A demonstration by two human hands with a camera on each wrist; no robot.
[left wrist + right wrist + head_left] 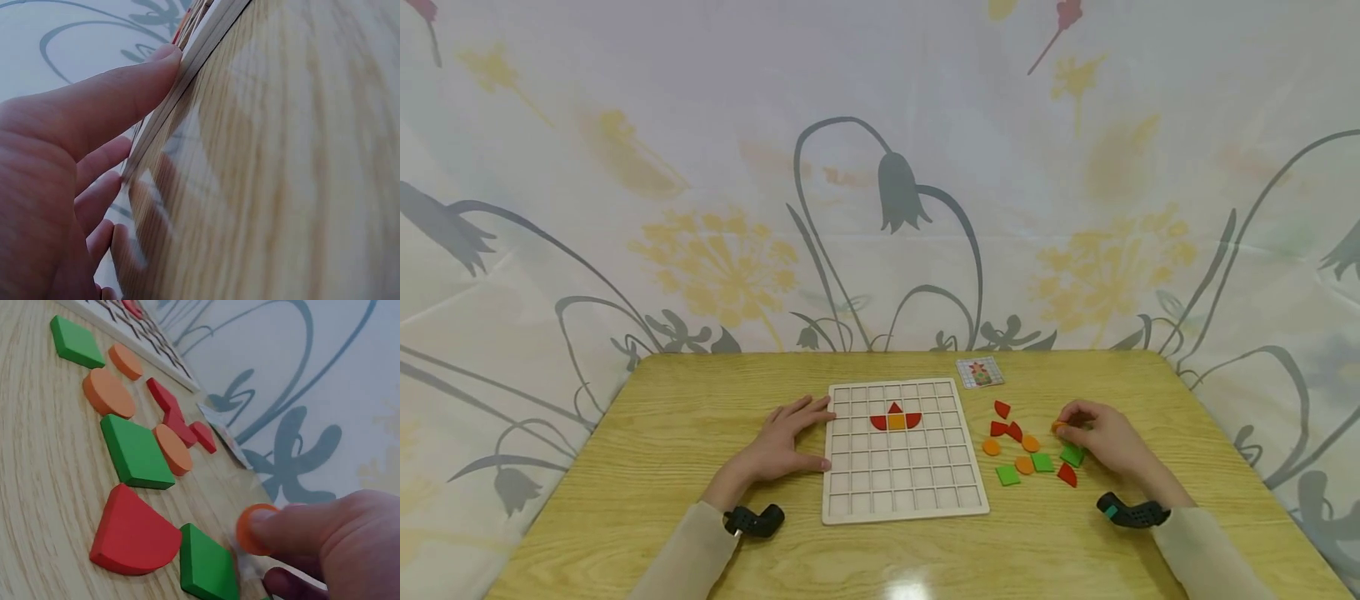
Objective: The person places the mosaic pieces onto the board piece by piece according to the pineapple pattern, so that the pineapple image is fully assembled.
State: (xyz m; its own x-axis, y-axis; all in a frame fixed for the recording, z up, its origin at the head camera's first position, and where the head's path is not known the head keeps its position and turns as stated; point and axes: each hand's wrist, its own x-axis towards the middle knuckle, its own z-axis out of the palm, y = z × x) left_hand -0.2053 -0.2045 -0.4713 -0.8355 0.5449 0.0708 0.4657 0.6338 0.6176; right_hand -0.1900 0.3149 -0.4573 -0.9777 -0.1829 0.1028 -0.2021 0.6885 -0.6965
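My right hand pinches an orange disc between thumb and fingers, just above the table, near a green square and a red quarter-circle. On the left, my left hand touches the side of a white grid board, its thumb against the near part of that edge and the other fingers farther up. Set in the board's upper cells are a red triangle, a yellow-orange square below it, and red quarter-circles on either side of the square.
Between board and right hand lie loose orange discs, green squares and several red pieces. A small card with a printed grid picture lies behind them. The wooden table ends at a flower-patterned wall covering.
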